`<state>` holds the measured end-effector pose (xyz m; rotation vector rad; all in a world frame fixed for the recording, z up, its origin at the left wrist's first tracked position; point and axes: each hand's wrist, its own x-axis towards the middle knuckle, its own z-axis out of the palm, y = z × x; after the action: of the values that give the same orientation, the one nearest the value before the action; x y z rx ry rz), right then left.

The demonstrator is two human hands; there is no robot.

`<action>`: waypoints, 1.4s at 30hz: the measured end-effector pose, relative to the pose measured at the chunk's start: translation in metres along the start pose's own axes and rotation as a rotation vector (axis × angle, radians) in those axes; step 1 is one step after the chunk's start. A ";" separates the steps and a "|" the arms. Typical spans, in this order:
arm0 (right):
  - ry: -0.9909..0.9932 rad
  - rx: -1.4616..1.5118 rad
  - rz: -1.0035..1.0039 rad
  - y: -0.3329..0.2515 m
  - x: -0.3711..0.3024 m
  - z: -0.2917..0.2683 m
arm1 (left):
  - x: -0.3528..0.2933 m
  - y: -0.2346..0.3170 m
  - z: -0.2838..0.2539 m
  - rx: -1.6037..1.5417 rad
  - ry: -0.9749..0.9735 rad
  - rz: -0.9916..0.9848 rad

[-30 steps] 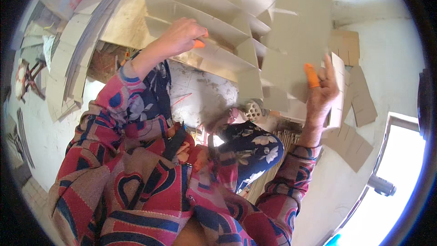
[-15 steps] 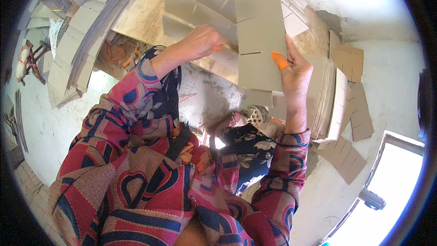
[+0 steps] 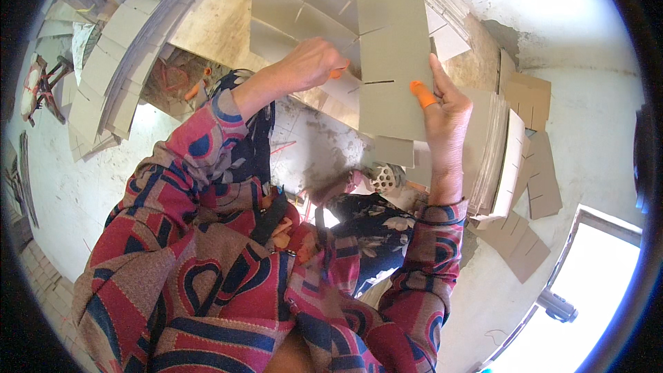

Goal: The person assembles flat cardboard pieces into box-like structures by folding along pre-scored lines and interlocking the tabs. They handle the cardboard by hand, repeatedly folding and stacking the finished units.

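Observation:
A long grey cardboard strip (image 3: 395,48) with slits cut into its left edge stands in front of me. My right hand (image 3: 447,107) grips its right edge, the thumb in an orange finger cot lying on the strip's face and the other fingers reaching up along the edge. Just left of the strip, my left hand (image 3: 314,64) is closed, an orange cot showing at its fingertip. Whatever it pinches, if anything, is hidden. Behind that hand, more slitted cardboard sheets (image 3: 304,0) lie overlapping on the wooden board.
Tall stacks of cardboard strips stand at the left (image 3: 114,76) and right (image 3: 487,152). Loose slitted pieces (image 3: 514,245) lie on the pale floor at right, near a bright doorway (image 3: 594,276). A small stool (image 3: 45,90) stands far left. The wooden board (image 3: 221,14) stretches ahead.
My left hand has shifted slightly right, closer to the strip's edge. The strip and my right hand have moved a little to the left. My grip on the strip is unchanged.

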<state>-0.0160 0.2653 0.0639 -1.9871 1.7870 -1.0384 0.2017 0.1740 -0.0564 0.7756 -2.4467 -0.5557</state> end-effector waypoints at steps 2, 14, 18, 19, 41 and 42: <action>0.010 -0.004 0.008 0.002 0.001 -0.001 | 0.001 0.002 -0.004 0.023 -0.015 -0.014; -0.022 -0.066 0.100 -0.020 -0.005 -0.003 | 0.001 -0.001 -0.004 -0.021 0.005 -0.013; -0.008 -0.011 0.088 -0.015 -0.008 0.002 | 0.001 0.001 -0.004 -0.035 0.039 -0.019; 0.004 -0.004 0.050 -0.013 -0.007 0.001 | 0.001 0.003 -0.004 -0.042 0.050 -0.022; -0.023 -0.151 0.101 -0.019 -0.010 0.013 | 0.034 -0.048 -0.039 0.193 0.047 -0.056; -0.027 -0.157 0.129 -0.020 -0.011 0.013 | 0.033 -0.047 -0.039 0.209 0.049 -0.052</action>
<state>0.0073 0.2768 0.0638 -1.9313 2.0078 -0.8515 0.2204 0.1100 -0.0382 0.9267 -2.4716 -0.2980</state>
